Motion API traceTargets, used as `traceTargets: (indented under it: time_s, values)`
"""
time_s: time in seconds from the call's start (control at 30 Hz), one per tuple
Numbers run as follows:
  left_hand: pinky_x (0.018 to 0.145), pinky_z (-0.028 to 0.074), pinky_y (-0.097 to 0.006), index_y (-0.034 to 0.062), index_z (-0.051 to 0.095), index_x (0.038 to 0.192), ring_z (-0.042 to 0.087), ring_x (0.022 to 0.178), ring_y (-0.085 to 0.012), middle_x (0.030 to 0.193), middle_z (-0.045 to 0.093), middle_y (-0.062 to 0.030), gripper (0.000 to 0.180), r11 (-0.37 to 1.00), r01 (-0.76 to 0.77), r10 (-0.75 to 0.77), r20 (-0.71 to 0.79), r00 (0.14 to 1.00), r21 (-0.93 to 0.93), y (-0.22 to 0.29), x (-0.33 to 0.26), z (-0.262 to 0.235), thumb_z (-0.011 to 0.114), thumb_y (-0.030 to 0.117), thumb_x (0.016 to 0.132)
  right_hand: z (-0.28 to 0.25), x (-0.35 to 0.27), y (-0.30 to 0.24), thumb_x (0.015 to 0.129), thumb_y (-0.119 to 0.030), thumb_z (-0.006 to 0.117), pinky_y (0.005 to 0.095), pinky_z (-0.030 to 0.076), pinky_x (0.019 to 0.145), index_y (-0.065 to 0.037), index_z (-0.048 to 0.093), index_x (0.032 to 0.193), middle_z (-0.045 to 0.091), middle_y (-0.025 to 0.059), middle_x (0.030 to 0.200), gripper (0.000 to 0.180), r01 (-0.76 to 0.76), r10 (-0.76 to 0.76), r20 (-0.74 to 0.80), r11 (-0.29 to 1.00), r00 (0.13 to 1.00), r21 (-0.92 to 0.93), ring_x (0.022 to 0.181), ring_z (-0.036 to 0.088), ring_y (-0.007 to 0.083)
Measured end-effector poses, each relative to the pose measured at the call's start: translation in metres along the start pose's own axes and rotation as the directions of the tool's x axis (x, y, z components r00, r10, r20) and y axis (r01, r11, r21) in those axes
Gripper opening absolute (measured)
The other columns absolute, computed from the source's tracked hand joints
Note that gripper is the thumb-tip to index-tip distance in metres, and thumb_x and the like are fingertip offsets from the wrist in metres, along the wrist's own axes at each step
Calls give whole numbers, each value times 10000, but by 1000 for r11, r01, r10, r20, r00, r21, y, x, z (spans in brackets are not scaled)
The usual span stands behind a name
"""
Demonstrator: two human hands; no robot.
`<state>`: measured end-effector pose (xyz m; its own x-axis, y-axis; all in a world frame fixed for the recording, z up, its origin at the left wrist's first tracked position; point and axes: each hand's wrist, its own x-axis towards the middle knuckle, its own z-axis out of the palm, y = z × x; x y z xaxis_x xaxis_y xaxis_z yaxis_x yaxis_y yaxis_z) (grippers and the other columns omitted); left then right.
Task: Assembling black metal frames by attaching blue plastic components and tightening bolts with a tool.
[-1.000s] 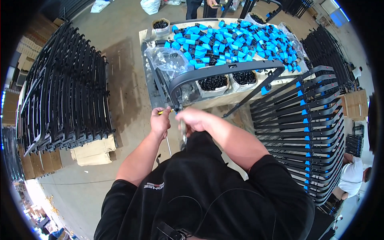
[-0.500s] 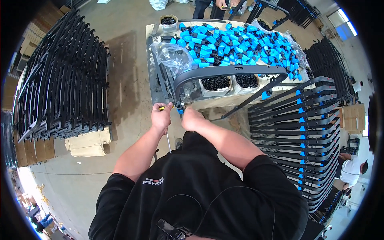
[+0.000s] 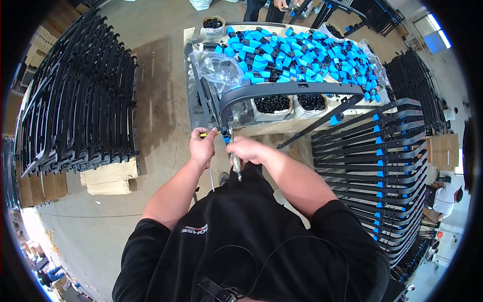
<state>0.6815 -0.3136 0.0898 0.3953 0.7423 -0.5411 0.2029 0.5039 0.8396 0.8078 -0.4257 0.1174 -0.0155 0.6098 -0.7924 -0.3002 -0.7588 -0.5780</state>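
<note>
While a curved black frame (image 3: pixel 282 90) is steadied at frame centre, a tool is worked at its lower left end.
Left hand (image 3: pixel 202 146) is clenched on a yellow-tipped part, right hand (image 3: pixel 245 150) on a metal tool (image 3: pixel 235 162); a slip could be caused by the frame's unsupported span, which lies just above the fingers.
</note>
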Motion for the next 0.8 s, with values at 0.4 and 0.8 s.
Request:
traceTargets:
  time_s: [0.4,0.8]
  values:
    - [352,248,-269,122,493,1009,363,413,-67,615,470,28,266,992,-87,85,22,996,95,-27,19,5,734,216,947,7,24,32,918,-191,549,481,509,544,67,613,983,681,229,820,273,46,-148,-211,904,966,-425,670,681,274]
    - [474,348,-281,95,565,1016,440,548,-80,697,537,12,251,972,-148,158,-43,986,183,-35,19,5,752,236,928,14,24,43,892,-180,580,482,566,831,142,596,1111,679,339,1063,390,-36,-364,-415,714,833,-699,973,716,398]
